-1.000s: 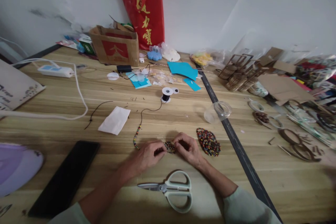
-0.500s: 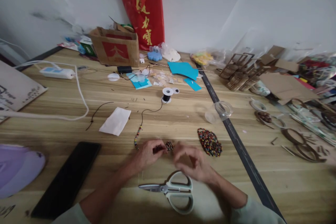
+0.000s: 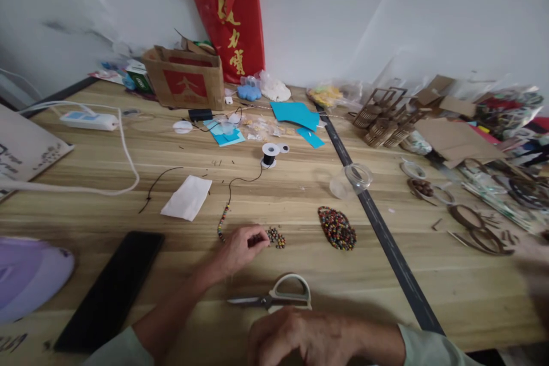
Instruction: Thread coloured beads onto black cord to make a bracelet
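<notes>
My left hand (image 3: 242, 249) rests on the table with thumb and fingers pinched together. A beaded cord (image 3: 222, 220) runs in under it and appears to be held there, though the fingertips hide the grip. Right beside those fingertips lies a small pile of loose coloured beads (image 3: 277, 237). My right hand (image 3: 295, 337) is low at the front, back upward, its fingers bent down and partly out of view. It covers the lower handle of the scissors (image 3: 289, 291). The cord leads back to a spool of black cord (image 3: 270, 155). A coiled bead strand (image 3: 337, 229) lies to the right.
A black phone (image 3: 111, 291) and a purple object (image 3: 32, 277) lie at left, near a white paper (image 3: 187, 197). Behind stand a cardboard box (image 3: 184, 77) and a red bag (image 3: 234, 23). Wooden rings (image 3: 480, 229) lie right, where a blurred hand (image 3: 532, 257) shows.
My right hand has left the bead pile and come down toward me, over the scissors. The loose beads are now more exposed. My left hand stays pinched in place.
</notes>
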`<state>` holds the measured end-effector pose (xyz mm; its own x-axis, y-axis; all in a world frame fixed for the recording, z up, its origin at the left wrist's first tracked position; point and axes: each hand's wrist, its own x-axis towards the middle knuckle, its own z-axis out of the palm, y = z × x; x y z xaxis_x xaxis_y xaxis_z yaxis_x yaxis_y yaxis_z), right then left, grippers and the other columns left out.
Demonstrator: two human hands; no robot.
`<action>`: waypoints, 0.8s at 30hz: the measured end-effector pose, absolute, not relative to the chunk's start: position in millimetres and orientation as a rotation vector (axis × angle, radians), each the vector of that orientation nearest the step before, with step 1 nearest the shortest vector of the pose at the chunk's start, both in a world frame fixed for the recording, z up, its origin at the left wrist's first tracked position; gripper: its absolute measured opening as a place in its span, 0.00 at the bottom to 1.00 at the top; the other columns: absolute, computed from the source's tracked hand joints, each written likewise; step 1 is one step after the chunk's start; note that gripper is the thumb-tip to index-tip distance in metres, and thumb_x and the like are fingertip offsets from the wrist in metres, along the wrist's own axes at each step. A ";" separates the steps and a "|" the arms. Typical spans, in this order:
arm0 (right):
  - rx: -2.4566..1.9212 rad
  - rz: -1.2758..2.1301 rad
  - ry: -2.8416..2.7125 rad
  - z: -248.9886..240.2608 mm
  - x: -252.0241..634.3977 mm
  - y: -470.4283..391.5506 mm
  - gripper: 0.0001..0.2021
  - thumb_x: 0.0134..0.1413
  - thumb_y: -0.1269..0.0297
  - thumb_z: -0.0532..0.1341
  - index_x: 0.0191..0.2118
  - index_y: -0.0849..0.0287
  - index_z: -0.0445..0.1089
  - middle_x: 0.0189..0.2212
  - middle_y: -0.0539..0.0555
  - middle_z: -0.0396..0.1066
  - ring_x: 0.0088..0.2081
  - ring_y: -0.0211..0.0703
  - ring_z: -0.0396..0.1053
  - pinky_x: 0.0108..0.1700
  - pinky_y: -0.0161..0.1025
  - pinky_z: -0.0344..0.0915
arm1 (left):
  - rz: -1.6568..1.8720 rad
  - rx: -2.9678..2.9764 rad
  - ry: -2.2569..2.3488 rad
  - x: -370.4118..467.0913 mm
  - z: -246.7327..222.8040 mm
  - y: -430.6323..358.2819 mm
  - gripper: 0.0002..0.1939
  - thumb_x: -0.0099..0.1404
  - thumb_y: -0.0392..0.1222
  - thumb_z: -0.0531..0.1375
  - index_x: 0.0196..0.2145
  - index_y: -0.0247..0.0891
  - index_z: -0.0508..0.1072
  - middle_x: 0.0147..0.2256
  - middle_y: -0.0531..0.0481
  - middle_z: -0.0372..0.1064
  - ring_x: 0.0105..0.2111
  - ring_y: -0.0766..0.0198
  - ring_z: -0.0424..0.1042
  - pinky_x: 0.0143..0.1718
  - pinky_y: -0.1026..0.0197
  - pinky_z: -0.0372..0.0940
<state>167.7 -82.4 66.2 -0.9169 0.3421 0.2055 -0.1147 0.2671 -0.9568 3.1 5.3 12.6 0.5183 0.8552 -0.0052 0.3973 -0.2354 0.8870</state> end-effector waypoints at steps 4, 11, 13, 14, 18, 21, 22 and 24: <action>-0.312 1.859 -2.122 68.4 170.9 -78.8 0.11 0.62 0.60 0.56 0.36 0.62 0.71 0.34 0.54 0.73 0.35 0.34 0.71 0.43 0.29 0.68 | 0.626 1.831 1.029 3.1 14.6 4.4 0.06 0.59 0.38 0.58 0.26 0.36 0.73 0.24 0.52 0.71 0.26 0.65 0.66 0.30 0.65 0.60; -0.343 2.222 -2.022 59.9 172.9 -74.4 0.07 0.56 0.64 0.62 0.37 0.63 0.69 0.30 0.50 0.68 0.30 0.31 0.68 0.36 0.24 0.66 | 0.618 1.863 1.018 2.6 12.7 5.7 0.06 0.58 0.37 0.57 0.26 0.36 0.73 0.24 0.52 0.70 0.25 0.66 0.66 0.29 0.65 0.59; -0.284 2.236 -2.048 55.0 170.4 -76.1 0.03 0.55 0.70 0.62 0.36 0.62 0.68 0.29 0.48 0.67 0.29 0.29 0.66 0.34 0.23 0.65 | 0.616 1.871 1.006 2.3 10.3 6.1 0.06 0.58 0.36 0.57 0.26 0.36 0.73 0.25 0.51 0.70 0.25 0.66 0.65 0.29 0.66 0.59; -0.238 2.217 -2.081 52.2 168.6 -77.2 0.04 0.54 0.73 0.62 0.35 0.62 0.66 0.29 0.48 0.66 0.29 0.29 0.66 0.34 0.22 0.64 | 0.617 1.873 1.004 2.2 9.4 6.3 0.06 0.58 0.36 0.57 0.26 0.36 0.73 0.24 0.52 0.70 0.25 0.66 0.65 0.28 0.66 0.58; -0.070 2.112 -2.255 42.1 160.4 -81.9 0.17 0.42 0.84 0.64 0.35 0.60 0.61 0.30 0.46 0.64 0.31 0.30 0.66 0.34 0.22 0.63 | 0.618 1.874 1.006 2.2 10.0 6.3 0.05 0.58 0.36 0.57 0.26 0.36 0.73 0.23 0.53 0.69 0.24 0.67 0.64 0.27 0.66 0.58; -0.069 2.049 -2.312 38.1 155.9 -85.6 0.18 0.42 0.83 0.64 0.35 0.59 0.59 0.31 0.46 0.63 0.31 0.31 0.66 0.35 0.23 0.63 | 0.617 1.873 1.001 2.4 12.9 5.5 0.05 0.58 0.36 0.57 0.26 0.36 0.73 0.23 0.53 0.69 0.24 0.67 0.64 0.28 0.66 0.58; -0.071 2.027 -2.321 37.4 154.7 -86.7 0.17 0.43 0.82 0.64 0.35 0.59 0.59 0.32 0.47 0.63 0.32 0.32 0.66 0.35 0.23 0.63 | 0.622 1.872 1.001 2.3 13.5 5.2 0.05 0.58 0.36 0.57 0.26 0.36 0.73 0.24 0.53 0.69 0.24 0.67 0.64 0.28 0.66 0.58; -0.075 1.996 -2.340 37.0 151.9 -88.7 0.16 0.45 0.81 0.64 0.35 0.58 0.59 0.32 0.47 0.63 0.33 0.32 0.66 0.36 0.22 0.63 | 0.632 1.869 1.000 2.0 13.1 4.7 0.05 0.58 0.36 0.58 0.26 0.36 0.73 0.23 0.53 0.69 0.24 0.67 0.64 0.27 0.66 0.58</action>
